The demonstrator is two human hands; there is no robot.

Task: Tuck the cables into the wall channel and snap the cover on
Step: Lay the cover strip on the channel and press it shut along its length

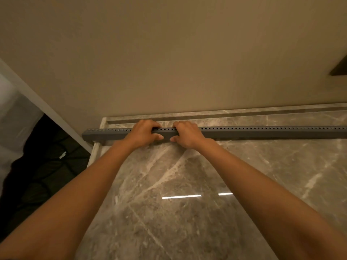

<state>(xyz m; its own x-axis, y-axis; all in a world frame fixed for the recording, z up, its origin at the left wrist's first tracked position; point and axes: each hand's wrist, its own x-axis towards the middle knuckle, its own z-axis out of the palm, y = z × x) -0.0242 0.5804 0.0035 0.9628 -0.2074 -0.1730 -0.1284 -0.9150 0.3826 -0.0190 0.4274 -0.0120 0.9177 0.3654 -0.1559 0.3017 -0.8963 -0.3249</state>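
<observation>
A long grey channel [262, 132] is laid flat across a marble surface [187, 184], parallel to a beige wall [169, 62] and near it, but apart from it. A row of small holes is seen along the upper face of the channel. Its left end [88, 136] projects slightly past the left edge of the marble; its right portion runs out of view at the right border.

Both hands are placed on the channel, close together, left of its visible middle. The left hand [143, 132] is closed over the channel, with the fingers wrapped over the far upper edge and the thumb [158, 136] pressed against the near face. The right hand [187, 135] is clamped on it in the same way, fingers over the top and thumb [173, 139] against the near face. A short length of channel is exposed between the two hands.

A narrow recessed groove [225, 117] is seen in the marble between the channel and the wall. No cables can be made out. Whether the part gripped is the channel body, its cover, or both fitted together cannot be told.

A dark floor area [37, 166] lies to the left, below the marble edge.
</observation>
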